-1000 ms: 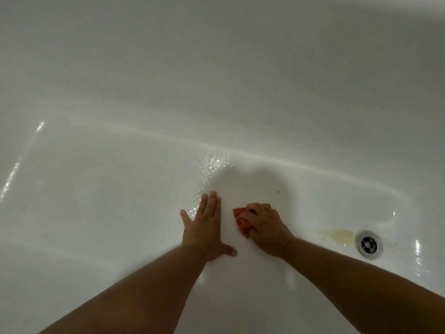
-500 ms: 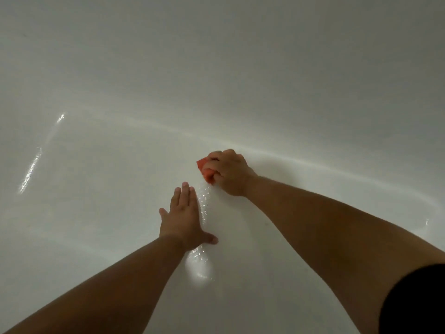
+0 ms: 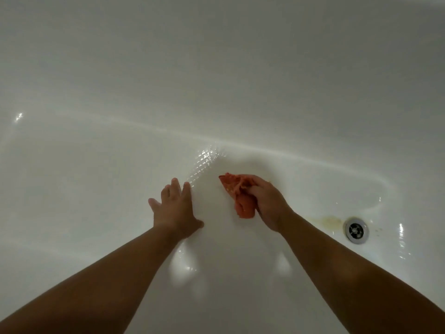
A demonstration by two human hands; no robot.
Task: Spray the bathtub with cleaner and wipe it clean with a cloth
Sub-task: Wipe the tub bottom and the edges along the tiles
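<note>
Right hand point(image 3: 267, 203) grips a bunched orange cloth point(image 3: 238, 194) against the bathtub point(image 3: 96, 189) floor, centre of frame. Left hand point(image 3: 174, 208) lies flat, fingers straight and spread, palm on the tub floor just left of the cloth, seemingly bracing. Wet sheen point(image 3: 204, 157) above and between the hands. Yellowish stain point(image 3: 327, 220) at right of frame, just beside the drain point(image 3: 356, 230), not yet reached by the cloth. No spray bottle in view.

Risks: bracing palm may slip on the wet glossy enamel with the body leaning in; balled cloth covers little area, so streaks or missed patches are likely; stain by drain could get skipped.
</note>
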